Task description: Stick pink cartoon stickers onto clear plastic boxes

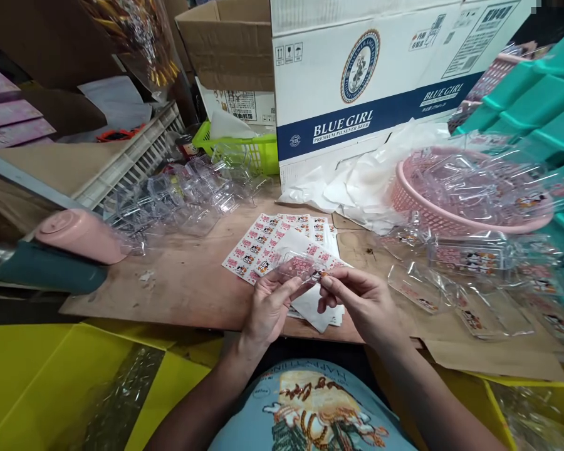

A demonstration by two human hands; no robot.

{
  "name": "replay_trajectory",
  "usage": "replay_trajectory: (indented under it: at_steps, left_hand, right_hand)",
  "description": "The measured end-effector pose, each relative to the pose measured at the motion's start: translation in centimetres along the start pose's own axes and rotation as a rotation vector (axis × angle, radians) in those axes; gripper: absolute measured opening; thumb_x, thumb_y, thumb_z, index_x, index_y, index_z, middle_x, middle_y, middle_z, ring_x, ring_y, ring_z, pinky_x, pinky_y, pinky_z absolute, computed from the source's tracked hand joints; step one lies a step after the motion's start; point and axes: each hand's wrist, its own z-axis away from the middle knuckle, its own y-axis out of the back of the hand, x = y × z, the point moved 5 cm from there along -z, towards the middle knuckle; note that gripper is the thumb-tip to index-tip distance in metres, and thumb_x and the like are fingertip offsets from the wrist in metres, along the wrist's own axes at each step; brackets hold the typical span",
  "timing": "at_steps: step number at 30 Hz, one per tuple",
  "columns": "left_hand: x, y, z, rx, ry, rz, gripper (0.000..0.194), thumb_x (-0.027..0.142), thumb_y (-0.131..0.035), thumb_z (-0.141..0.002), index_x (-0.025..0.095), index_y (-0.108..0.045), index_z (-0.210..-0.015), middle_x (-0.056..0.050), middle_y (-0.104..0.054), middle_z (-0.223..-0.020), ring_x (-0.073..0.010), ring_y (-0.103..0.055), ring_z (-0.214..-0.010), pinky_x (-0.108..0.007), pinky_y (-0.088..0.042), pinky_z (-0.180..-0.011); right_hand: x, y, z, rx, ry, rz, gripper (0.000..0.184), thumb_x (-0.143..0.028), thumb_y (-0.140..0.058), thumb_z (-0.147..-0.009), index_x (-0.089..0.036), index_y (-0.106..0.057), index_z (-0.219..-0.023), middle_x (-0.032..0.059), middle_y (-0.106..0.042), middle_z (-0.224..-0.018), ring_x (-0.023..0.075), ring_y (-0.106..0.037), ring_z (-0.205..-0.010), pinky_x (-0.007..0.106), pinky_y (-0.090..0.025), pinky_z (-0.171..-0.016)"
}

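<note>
Both hands meet over the near edge of a wooden board. My left hand [270,304] grips a small clear plastic box [297,266] from the left, fingers curled under it. My right hand [357,300] pinches a small printed sticker [323,275] against the box's right end. Just beyond the box lie sticker sheets [263,241] with red and white printed labels, and white backing paper [317,310] lies under my hands.
A pile of clear empty boxes [188,194] lies at the back left. A pink basket [432,216] and loose labelled boxes [470,260] fill the right. A Blue Girl carton [357,75], a green basket [258,153], white plastic wrap [357,185], a pink-and-teal tool [56,250] and yellow bins [42,376] surround the board.
</note>
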Motion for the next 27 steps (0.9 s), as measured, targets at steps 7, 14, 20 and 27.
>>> replay_trajectory:
  at_steps: [7,14,20,27]
  left_hand:
    - [-0.05,-0.26,0.2,-0.028,-0.021,-0.041,0.016,0.017,-0.074,-0.079,0.021,-0.078,-0.094,-0.003,-0.079,-0.101,-0.019,-0.072,-0.096,-0.038,-0.056,-0.096]
    - [0.04,-0.41,0.32,-0.039,-0.032,-0.058,0.016,0.017,-0.074,-0.08,0.021,-0.078,-0.095,-0.004,-0.078,-0.103,-0.0218,-0.072,-0.1,-0.041,-0.056,-0.097]
    - [0.1,-0.4,0.31,-0.034,-0.032,-0.079,0.018,0.018,-0.074,-0.079,0.021,-0.078,-0.097,-0.005,-0.078,-0.103,-0.0235,-0.072,-0.101,-0.044,-0.055,-0.101]
    - [-0.02,-0.12,0.34,-0.022,-0.026,-0.064,0.017,0.018,-0.076,-0.077,0.022,-0.078,-0.094,-0.004,-0.079,-0.101,-0.0236,-0.073,-0.099,-0.047,-0.054,-0.101]
  right_hand:
    - [0.91,0.18,0.04,-0.008,-0.086,-0.025,0.021,-0.036,-0.082,-0.076,-0.015,-0.075,-0.075,0.0009,-0.067,-0.065,0.0099,-0.062,-0.047,0.022,-0.054,-0.047]
    - [0.79,0.28,-0.11,0.022,-0.12,0.023,0.029,-0.041,-0.085,-0.071,-0.014,-0.074,-0.072,0.0012,-0.066,-0.062,0.011,-0.061,-0.045,0.024,-0.053,-0.044]
    - [0.56,0.16,-0.23,0.013,-0.109,0.053,0.033,-0.045,-0.086,-0.068,-0.015,-0.073,-0.068,0.0009,-0.065,-0.061,0.0106,-0.06,-0.045,0.023,-0.051,-0.043]
    - [0.25,-0.04,-0.15,0.018,-0.087,0.025,0.032,-0.044,-0.084,-0.07,-0.014,-0.072,-0.069,0.0003,-0.063,-0.061,0.0101,-0.057,-0.047,0.026,-0.055,-0.046]
